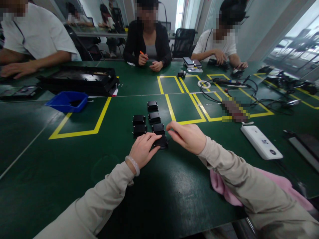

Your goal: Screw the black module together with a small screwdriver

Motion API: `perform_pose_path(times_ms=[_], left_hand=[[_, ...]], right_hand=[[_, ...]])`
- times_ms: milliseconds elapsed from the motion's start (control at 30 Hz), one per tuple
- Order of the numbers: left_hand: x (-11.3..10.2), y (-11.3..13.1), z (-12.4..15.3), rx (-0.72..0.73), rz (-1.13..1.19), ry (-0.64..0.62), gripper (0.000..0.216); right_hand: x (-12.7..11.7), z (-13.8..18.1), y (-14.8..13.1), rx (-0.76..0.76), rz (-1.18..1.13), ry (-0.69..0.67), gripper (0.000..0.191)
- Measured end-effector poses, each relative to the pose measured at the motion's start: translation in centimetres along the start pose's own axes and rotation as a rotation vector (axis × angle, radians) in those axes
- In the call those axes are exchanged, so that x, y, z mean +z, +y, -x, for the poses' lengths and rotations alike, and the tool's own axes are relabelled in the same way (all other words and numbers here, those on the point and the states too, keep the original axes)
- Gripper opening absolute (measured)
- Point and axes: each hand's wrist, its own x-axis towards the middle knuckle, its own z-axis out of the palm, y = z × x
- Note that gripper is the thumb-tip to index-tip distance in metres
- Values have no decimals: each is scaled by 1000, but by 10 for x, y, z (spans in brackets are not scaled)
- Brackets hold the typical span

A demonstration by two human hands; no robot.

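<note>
Six blk boxes [154,117] sit abt mid-desk [186,199] in two cols: four in the right one, two in the left. L hand [143,149] is closed on the nearest box [161,142], thumb at its near edge, fingers over the top; the box lies flat at the near end of the longer col. R hand [186,136] is just beside that box's right end, fingers curled in toward the thumb (can't tell from here if it's pinching anything small). Blue tray [58,101] off left, white device [261,142] w/ display off right, pink cloth [216,184] by the R forearm [231,166]. Co-worker [159,46] opp. holds an orange pen [141,52].
</note>
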Motion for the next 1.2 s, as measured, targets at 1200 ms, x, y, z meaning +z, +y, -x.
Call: perform_pose_path(times_ms=[1200], left_hand=[[-2,2,-1,-12,-6,-15,37]], right_hand=[[-1,1,1,-22,-13,7,32]])
